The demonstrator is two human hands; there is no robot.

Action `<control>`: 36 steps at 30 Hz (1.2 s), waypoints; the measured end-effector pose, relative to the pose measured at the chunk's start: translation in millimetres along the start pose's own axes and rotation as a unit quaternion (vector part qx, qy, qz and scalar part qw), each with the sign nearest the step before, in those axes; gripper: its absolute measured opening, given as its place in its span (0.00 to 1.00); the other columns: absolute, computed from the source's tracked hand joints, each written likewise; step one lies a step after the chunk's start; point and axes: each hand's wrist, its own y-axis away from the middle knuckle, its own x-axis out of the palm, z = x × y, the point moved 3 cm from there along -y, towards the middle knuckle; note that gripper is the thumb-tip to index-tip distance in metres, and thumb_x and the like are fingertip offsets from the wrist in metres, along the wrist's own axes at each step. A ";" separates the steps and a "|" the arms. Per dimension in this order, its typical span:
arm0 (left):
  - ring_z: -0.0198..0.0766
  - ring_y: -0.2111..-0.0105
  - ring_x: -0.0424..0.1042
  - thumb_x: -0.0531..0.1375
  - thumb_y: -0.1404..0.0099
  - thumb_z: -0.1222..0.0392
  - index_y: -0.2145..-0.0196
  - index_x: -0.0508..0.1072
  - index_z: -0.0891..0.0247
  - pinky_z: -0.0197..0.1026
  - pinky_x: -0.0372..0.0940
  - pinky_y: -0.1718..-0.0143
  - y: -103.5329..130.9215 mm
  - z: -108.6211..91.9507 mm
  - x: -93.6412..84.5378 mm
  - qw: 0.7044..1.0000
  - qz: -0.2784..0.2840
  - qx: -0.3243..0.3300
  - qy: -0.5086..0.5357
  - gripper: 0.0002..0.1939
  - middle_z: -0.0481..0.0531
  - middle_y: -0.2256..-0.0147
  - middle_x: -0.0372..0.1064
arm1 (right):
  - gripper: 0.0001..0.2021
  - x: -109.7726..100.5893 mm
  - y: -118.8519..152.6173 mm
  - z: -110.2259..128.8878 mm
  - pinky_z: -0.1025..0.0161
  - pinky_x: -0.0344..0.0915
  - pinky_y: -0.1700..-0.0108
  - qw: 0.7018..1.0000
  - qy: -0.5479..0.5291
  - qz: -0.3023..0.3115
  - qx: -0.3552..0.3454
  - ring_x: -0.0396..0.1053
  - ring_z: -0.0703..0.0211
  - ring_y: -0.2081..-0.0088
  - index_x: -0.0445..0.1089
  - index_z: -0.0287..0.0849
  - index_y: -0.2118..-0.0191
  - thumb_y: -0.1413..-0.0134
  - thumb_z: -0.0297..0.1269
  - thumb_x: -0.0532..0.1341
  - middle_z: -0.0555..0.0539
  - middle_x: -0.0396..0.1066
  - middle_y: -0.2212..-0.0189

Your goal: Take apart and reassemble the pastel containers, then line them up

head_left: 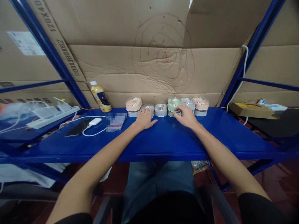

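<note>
A row of small rounded plastic boxes with clear lids stands along the back of the blue table. My left hand (144, 119) lies palm down over a grey box (150, 107), fingers stretched forward and thumb out to the side. My right hand (186, 115) is at the front right of a stacked green box (173, 103), its fingers bent and apart; whether they press on it I cannot tell. Between the hands sits another grey box (160, 109). Peach boxes stand at both ends, one on the left (133, 105) and one on the right (201, 103). Behind my right hand is a grey stack (188, 102).
On the left are a yellow bottle (101, 97), a dark phone (78, 128), a white charger (95, 122) with a cable, and a blurred flat item (116, 122). A power strip (53, 117) lies further left. An open carton (253, 111) sits right, beyond the blue frame post (251, 56).
</note>
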 end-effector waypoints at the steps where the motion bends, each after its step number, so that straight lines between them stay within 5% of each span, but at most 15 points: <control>1: 0.66 0.34 0.63 0.58 0.27 0.42 0.36 0.65 0.70 0.60 0.58 0.34 11.2 -1.6 -5.6 1.000 -0.009 0.007 -0.001 0.33 0.75 0.35 0.64 | 0.08 0.2 -0.2 -0.3 0.52 0.69 0.54 1.000 -0.001 -0.001 -0.002 0.75 0.49 0.60 0.76 0.42 0.61 0.40 0.40 0.63 0.41 0.77 0.62; 3: 0.65 0.39 0.68 0.60 0.28 0.43 0.41 0.69 0.70 0.58 0.62 0.38 35.9 -5.8 -17.2 1.000 -0.020 0.012 0.002 0.30 0.74 0.41 0.69 | 0.08 1.0 -0.5 0.0 0.51 0.69 0.53 1.000 -0.005 -0.001 -0.009 0.74 0.49 0.60 0.76 0.42 0.62 0.39 0.40 0.63 0.42 0.77 0.63; 6: 0.72 0.41 0.68 0.62 0.31 0.37 0.40 0.68 0.70 0.62 0.68 0.46 69.7 -6.1 -31.8 0.995 -0.054 -0.085 0.005 0.36 0.77 0.42 0.67 | 0.08 3.7 0.4 2.6 0.51 0.70 0.53 1.000 -0.015 0.011 -0.019 0.74 0.49 0.61 0.76 0.42 0.62 0.39 0.40 0.63 0.41 0.76 0.63; 9: 0.73 0.45 0.72 0.63 0.31 0.39 0.37 0.66 0.71 0.64 0.71 0.50 86.9 -4.2 -31.2 0.990 -0.010 -0.130 0.051 0.37 0.78 0.42 0.66 | 0.12 7.3 4.3 8.6 0.49 0.72 0.50 0.997 -0.048 0.045 -0.048 0.75 0.49 0.58 0.77 0.42 0.57 0.38 0.44 0.65 0.41 0.76 0.60; 12: 0.69 0.39 0.70 0.67 0.35 0.47 0.34 0.65 0.65 0.65 0.68 0.41 84.6 -5.0 -25.2 0.985 0.006 -0.030 0.172 0.38 0.72 0.34 0.60 | 0.31 13.2 11.5 17.9 0.43 0.68 0.38 0.983 -0.093 0.112 -0.111 0.72 0.41 0.42 0.73 0.45 0.41 0.46 0.55 0.72 0.38 0.72 0.43; 16: 0.62 0.30 0.61 0.71 0.43 0.54 0.33 0.65 0.57 0.62 0.59 0.30 71.6 -10.7 -17.0 0.927 0.003 0.157 0.340 0.42 0.63 0.29 0.57 | 0.58 27.5 22.2 28.5 0.36 0.58 0.29 0.958 -0.106 0.216 -0.154 0.56 0.32 0.28 0.58 0.49 0.26 0.61 0.63 0.78 0.36 0.59 0.28; 21: 0.60 0.35 0.68 0.75 0.47 0.54 0.29 0.55 0.61 0.63 0.63 0.34 59.8 -13.8 -3.7 0.879 0.016 0.160 0.449 0.53 0.67 0.35 0.65 | 0.56 33.3 24.4 32.7 0.37 0.66 0.34 0.952 -0.109 0.253 -0.131 0.68 0.33 0.36 0.58 0.48 0.26 0.59 0.62 0.77 0.36 0.69 0.35; 26: 0.61 0.36 0.68 0.74 0.46 0.52 0.25 0.48 0.62 0.64 0.62 0.34 60.6 -13.1 -3.2 0.878 0.029 0.155 0.453 0.60 0.67 0.36 0.66 | 0.44 8.6 11.4 11.2 0.42 0.72 0.43 0.958 -0.156 0.228 -0.072 0.75 0.41 0.47 0.68 0.47 0.33 0.52 0.62 0.74 0.40 0.77 0.47; 32: 0.57 0.33 0.64 0.65 0.32 0.52 0.41 0.78 0.56 0.60 0.59 0.30 66.6 -19.3 -6.6 0.900 0.040 0.223 0.373 0.23 0.60 0.33 0.60 | 0.33 -16.7 -1.1 -33.1 0.40 0.72 0.42 0.984 -0.116 0.117 0.063 0.75 0.41 0.48 0.72 0.45 0.38 0.42 0.61 0.67 0.39 0.77 0.48; 36: 0.57 0.31 0.61 0.59 0.26 0.48 0.41 0.79 0.57 0.61 0.56 0.28 65.1 -17.1 -9.3 0.909 0.012 0.207 0.362 0.22 0.61 0.32 0.58 | 0.34 -15.2 -2.1 -38.5 0.40 0.71 0.42 0.987 -0.093 0.102 0.080 0.75 0.40 0.48 0.71 0.43 0.38 0.42 0.61 0.66 0.37 0.77 0.48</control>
